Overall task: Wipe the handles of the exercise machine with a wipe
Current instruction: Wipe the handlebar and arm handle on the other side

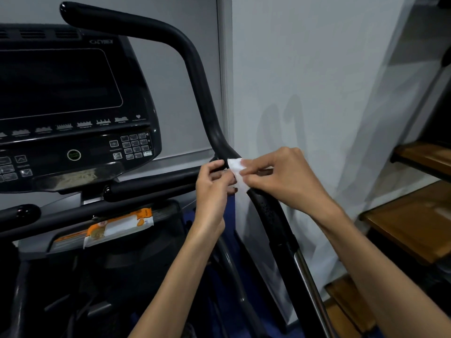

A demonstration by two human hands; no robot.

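Both hands — left hand [212, 184], right hand [280, 176] — grip the wipe [236, 170] around the upright, forward-curving handle [202, 93].

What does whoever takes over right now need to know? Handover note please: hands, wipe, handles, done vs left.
Left hand: pinching the left edge of the wipe at the right handle.
Right hand: pinching the same wipe from the right, over the bend of the handle.
Wipe: held against the handle just above the textured lower grip section.
Wipe packet: lying on the tray below the console.
Done: cannot tell which surfaces are already wiped.
Left: likely this handle along its length, then the short horizontal bars and any handle on the other side, out of view.
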